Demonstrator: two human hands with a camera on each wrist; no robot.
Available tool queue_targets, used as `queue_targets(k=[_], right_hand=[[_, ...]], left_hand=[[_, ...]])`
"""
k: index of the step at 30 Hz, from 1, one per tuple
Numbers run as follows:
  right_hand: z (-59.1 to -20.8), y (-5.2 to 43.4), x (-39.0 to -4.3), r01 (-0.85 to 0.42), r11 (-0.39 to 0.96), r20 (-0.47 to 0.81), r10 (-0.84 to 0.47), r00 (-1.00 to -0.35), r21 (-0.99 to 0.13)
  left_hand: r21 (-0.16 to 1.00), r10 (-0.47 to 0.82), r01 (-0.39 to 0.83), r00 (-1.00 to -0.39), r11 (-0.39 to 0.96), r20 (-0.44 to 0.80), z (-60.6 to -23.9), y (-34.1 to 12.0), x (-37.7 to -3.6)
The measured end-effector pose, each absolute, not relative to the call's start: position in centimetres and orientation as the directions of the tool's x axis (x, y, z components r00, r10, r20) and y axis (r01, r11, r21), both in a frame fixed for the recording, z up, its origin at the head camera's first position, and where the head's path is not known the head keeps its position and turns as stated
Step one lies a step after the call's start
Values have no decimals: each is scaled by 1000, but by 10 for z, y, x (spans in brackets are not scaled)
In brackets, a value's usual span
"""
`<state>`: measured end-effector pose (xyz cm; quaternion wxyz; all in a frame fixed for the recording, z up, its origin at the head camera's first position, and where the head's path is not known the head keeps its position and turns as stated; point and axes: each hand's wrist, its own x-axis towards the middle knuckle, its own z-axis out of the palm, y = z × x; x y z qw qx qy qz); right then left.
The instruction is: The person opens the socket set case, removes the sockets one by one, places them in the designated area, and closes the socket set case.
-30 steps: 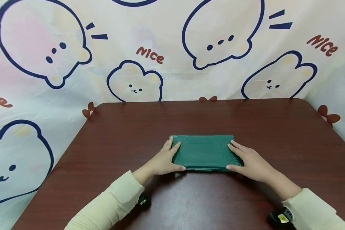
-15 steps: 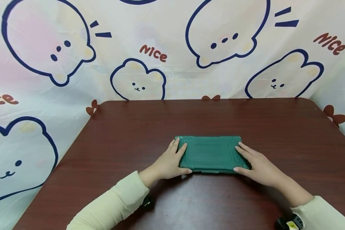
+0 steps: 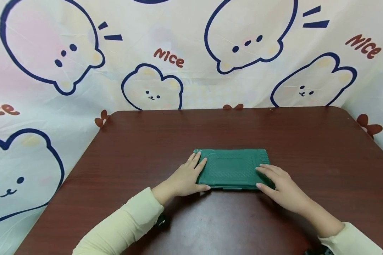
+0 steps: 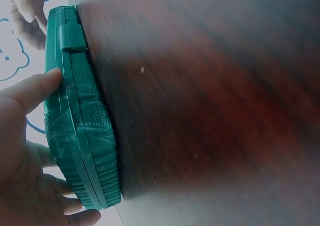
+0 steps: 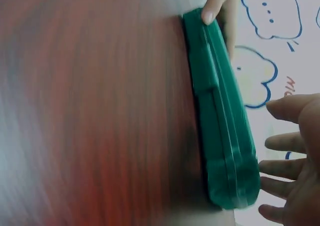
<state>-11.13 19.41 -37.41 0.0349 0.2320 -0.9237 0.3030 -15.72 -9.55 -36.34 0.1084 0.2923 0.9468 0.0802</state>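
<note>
A flat green plastic case (image 3: 231, 168) lies closed on the table, its textured lid up. A latch (image 4: 73, 38) shows on its front side in the left wrist view. My left hand (image 3: 184, 177) holds the case's left end, thumb on the front edge at the lid seam and the fingers spread over the left side. My right hand (image 3: 284, 186) hovers at the right end, fingers extended and spread. In the right wrist view its fingertips (image 5: 276, 166) stand just off the lid and end of the case.
The dark brown wooden table (image 3: 146, 138) extends around the case on all sides. Behind it hangs a pale cloth (image 3: 191, 28) printed with cartoon bears. Light sleeves (image 3: 124, 219) cover both forearms, with dark wrist devices partly showing beneath.
My right hand has loosened from the case's right end and shifted slightly toward me. The left hand keeps its place on the case. The head view has shifted a little.
</note>
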Motion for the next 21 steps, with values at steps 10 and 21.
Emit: queue_targets(k=[10,21], right_hand=[[-371,176,-100,-358,594,173,-346,-922,-721],[-375,165,-90,-40,256,-59,-368,-928,-966]], left_hand=[[210,575,540,-798,815,-179,-365,-97,-160],[203,579,546,-797,813,-174,-363,-97,-159]])
